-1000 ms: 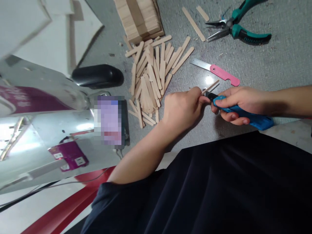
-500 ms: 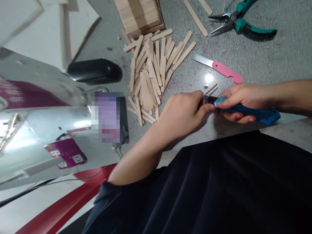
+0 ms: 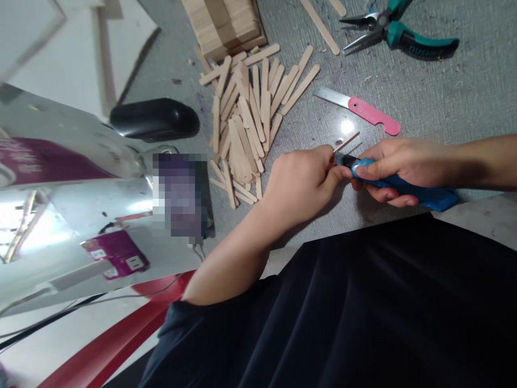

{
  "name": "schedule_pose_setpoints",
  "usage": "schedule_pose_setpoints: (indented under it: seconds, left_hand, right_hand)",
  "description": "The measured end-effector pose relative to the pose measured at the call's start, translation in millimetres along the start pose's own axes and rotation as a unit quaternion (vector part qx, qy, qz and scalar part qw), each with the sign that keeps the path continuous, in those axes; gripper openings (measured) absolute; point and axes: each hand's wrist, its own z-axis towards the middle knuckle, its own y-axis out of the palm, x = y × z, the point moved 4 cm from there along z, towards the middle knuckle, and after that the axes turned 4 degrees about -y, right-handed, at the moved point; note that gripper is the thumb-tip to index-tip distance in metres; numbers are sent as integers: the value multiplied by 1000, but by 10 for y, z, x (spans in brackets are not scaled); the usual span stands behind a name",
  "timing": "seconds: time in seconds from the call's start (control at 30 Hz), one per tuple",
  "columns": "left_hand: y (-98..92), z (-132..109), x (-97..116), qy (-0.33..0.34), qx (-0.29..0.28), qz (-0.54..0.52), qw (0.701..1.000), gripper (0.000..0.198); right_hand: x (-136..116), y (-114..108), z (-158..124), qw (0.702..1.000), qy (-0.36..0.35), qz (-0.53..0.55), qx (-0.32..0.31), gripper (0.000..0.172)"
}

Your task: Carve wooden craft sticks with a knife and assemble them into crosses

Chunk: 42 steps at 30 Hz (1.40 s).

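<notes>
My left hand (image 3: 304, 178) is closed on a thin wooden craft stick (image 3: 348, 141), whose free end sticks out past the fingers toward the upper right. In my right hand (image 3: 388, 167) is a blue utility knife (image 3: 428, 195), gripped around its handle. The knife's front end lies against the stick, right at the left fingertips; most of its blade is hidden there. Just above the hands, a folding knife with a pink handle (image 3: 374, 115) lies opened on the grey table (image 3: 456, 102). A loose pile of craft sticks (image 3: 246, 124) is spread beyond my left wrist.
A banded bundle of craft sticks (image 3: 242, 24) sits at the top. Green-handled long-nose pliers (image 3: 420, 44) lie upper right, near a single stick (image 3: 321, 27). On the left are a black rounded object (image 3: 157, 118), a blurred-out phone-like device (image 3: 177, 199) and a purple power adapter (image 3: 117, 253).
The stick in my left hand has tipped slightly, now showing its narrow edge. The knife's front has shifted a little left with my right hand. The whole view has moved slightly.
</notes>
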Motion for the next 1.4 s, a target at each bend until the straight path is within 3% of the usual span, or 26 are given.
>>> schedule_pose_setpoints:
  seconds: [0.2,0.63,0.73,0.83,0.93,1.1,1.17,1.23,1.33,1.4]
  left_hand:
    - [48,9,-15,14,22,-4,1000,49]
    - [192,-31,-69,12,49,20,999,61]
    - [74,-78,-70,-2,65,47,997,60]
    - [-188,-156,-112,-37,162,58,984,63]
    - [-381,-177,-313,-101,244,42,964,83]
    - [-440,-65,-869,-180,241,12,953,115]
    - [-475,-60,-998,-207,227,4,952,122]
    - [-535,-84,-1008,-226,223,2,948,124]
    - [-594,-111,-864,-233,226,18,946,127]
    - [-591,-111,-712,-199,268,30,942,116]
  right_hand:
    - [47,12,11,999,-37,21,4,44]
    - [57,42,0,999,-33,20,23,40]
    - [30,-8,3,999,-12,7,52,30]
    - [-1,-58,-11,997,-2,12,70,27]
    - [-16,-83,-34,998,5,23,59,29]
    - [-6,-110,-64,997,29,16,77,28]
    - [-3,-114,-71,996,30,10,82,29]
    - [2,-120,-77,996,30,6,83,29]
    - [7,-137,-86,997,27,6,78,28]
    - [11,-147,-92,997,26,2,73,26]
